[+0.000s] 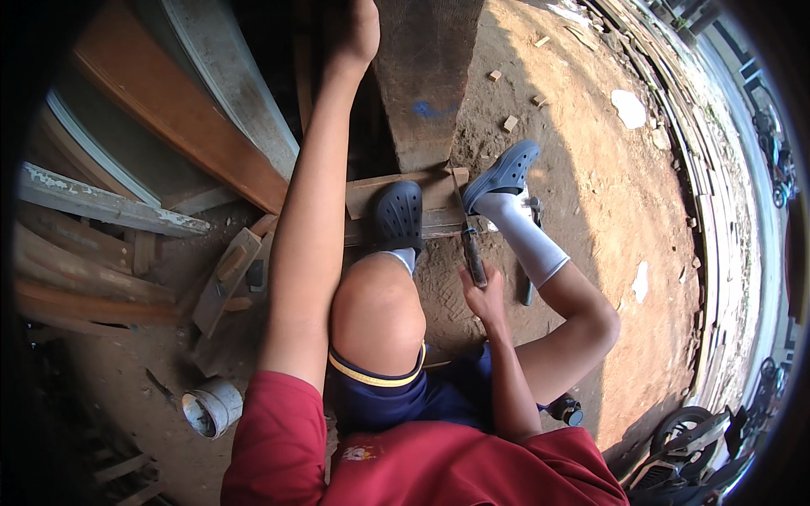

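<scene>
My right hand [483, 295] is closed around the dark handle of a hand tool [470, 246]. Its thin, narrow blade reaches forward to the end of a wooden board [437, 187]; its exact kind is unclear. My left foot, in a dark blue clog [399, 212], rests on the board, and my right clog [503, 174] is beside the blade. Stretched far forward, my left hand [359, 34] is cut off by the top edge beside a thick upright timber [424, 93], its fingers hidden.
Old planks and frames [181, 110] lean at the left, near a paint-stained can [213, 407]. Beyond my right leg, small wood offcuts [510, 124] lie on the dirt, and long stacked boards [675, 194] line the right. A parked motorcycle [688, 447] stands at lower right.
</scene>
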The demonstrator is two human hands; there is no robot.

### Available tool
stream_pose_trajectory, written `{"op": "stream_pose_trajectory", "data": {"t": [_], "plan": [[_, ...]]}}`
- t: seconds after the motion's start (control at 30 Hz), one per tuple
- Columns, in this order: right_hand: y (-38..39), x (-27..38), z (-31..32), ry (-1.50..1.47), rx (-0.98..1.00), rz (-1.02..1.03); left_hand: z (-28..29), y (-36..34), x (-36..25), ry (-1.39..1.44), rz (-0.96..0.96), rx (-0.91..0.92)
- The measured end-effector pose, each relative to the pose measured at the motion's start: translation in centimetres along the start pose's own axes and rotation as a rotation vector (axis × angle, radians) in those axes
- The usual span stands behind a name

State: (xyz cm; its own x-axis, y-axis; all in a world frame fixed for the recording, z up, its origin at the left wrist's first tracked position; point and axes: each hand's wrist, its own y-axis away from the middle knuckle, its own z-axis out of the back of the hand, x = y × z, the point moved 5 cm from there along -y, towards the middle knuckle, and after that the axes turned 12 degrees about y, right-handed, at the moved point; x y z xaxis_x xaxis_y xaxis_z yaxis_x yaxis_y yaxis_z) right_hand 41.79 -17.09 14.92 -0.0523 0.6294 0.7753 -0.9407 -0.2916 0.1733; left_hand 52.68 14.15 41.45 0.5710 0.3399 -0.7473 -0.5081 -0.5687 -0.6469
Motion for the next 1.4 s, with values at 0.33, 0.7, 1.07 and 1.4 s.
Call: {"op": "stream_pose_trajectory", "data": {"t": [0.33,0.7,1.07,1.4], "plan": [[-0.1,1.3,0.5,0.016,0.039,-0.050,0.5,-0.5,0.3,-0.008,-0.011,-0.017],[-0.3,1.1,1.2,-0.103,-0.016,-0.024,-0.4,-0.2,0.1,0.033,0.096,0.042],[-1.6,1.0,1.1,-0.050,0.039,-0.025,-0.3,-0.1,0.5,0.068,0.156,0.034],[-1.9,0.1,0.9,-0.059,0.043,-0.039,-0.7,0.2,-0.3,0.037,0.111,0.113]]}}
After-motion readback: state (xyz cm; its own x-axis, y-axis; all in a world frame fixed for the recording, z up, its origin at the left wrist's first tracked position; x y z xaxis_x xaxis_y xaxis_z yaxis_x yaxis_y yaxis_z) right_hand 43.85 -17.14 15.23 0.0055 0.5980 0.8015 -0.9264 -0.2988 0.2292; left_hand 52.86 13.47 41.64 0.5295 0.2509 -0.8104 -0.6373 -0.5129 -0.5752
